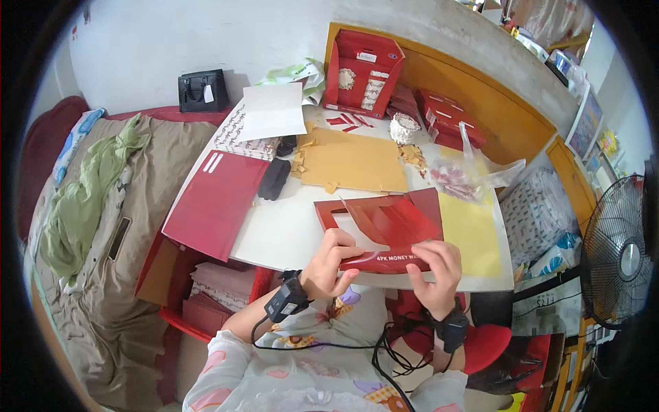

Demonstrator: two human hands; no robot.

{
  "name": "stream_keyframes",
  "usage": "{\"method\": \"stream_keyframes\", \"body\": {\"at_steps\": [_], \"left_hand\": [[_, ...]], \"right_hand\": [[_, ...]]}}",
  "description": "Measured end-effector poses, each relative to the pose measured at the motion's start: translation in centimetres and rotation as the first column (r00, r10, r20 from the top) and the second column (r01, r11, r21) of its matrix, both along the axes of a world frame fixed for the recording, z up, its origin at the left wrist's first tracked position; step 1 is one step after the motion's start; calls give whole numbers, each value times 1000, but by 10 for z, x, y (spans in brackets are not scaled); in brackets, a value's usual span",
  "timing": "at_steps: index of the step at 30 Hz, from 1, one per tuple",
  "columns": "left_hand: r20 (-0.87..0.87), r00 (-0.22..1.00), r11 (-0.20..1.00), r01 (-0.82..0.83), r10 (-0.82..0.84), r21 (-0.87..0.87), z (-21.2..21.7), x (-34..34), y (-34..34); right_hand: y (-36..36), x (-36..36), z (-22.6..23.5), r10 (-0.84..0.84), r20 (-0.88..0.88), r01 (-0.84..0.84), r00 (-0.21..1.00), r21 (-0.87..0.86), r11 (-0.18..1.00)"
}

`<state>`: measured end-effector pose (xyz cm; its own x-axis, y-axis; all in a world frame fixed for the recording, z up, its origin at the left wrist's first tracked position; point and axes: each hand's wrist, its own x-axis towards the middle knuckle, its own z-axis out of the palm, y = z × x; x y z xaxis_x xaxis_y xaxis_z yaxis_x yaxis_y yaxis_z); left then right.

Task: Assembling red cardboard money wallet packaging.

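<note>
A flat red cardboard box blank point(391, 226) with a window cut-out lies at the near edge of the white table point(288, 233). My left hand point(331, 264) grips its lower left flap, fingers curled over the edge. My right hand point(436, 275) pinches the lower right flap, thumb on top. Both wrists carry black strapped devices with cables. A yellow sheet point(473, 230) lies under the blank's right side.
A brown cardboard sheet point(353, 161), a red folder point(216, 202), a black pouch point(274, 178), white paper point(272, 112) and a plastic bag point(467, 175) lie on the table. Red boxes point(360, 72) stand at the back. A bed point(103, 206) is left, a fan point(621, 254) right.
</note>
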<state>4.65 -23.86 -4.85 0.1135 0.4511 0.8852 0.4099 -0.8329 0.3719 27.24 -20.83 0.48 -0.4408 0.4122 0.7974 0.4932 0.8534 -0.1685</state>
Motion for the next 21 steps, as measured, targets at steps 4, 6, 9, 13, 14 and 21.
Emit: {"method": "stream_keyframes", "body": {"at_steps": [4,6,9,13,14,21], "left_hand": [[-17,1000,1000,19,-19,-17,-2,-3,-2],[-54,998,1000,30,-30,0,-2,-4,-2],[-92,994,998,57,-58,-19,0,-6,-3],[-110,992,998,56,-58,-20,1,-8,-5],[-104,993,998,53,-55,-14,0,-9,-5],[-77,995,998,68,-67,14,4,-7,-5]], "right_hand": [[0,10,6,2,86,12,996,-165,986],[-2,11,5,13,74,2,997,-196,981],[-1,15,4,31,95,-8,995,-241,971],[4,16,4,72,122,-40,990,-251,967],[5,16,4,86,132,-51,987,-250,967],[7,15,3,81,129,-52,988,-216,975]]}}
